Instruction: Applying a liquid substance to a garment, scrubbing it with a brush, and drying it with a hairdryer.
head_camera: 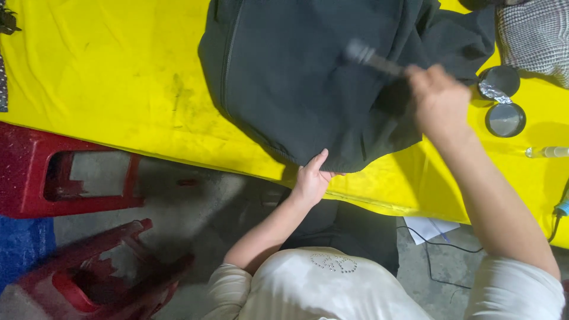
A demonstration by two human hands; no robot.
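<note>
A yellow worktop (118,71) carries a dark garment (296,77) hanging over its near edge. The left hand (311,178) pinches the hem; the right hand (438,98) is closed round a blurred tool (373,58). A loosened pinch could let the cloth slide.

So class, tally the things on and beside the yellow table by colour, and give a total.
Dark garment: 1
Red stools: 2
Round silver tins: 2
Checked cloth: 1
Total: 6

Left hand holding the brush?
No, the left hand pins the dark garment's hem; the right hand holds the brush.
</note>
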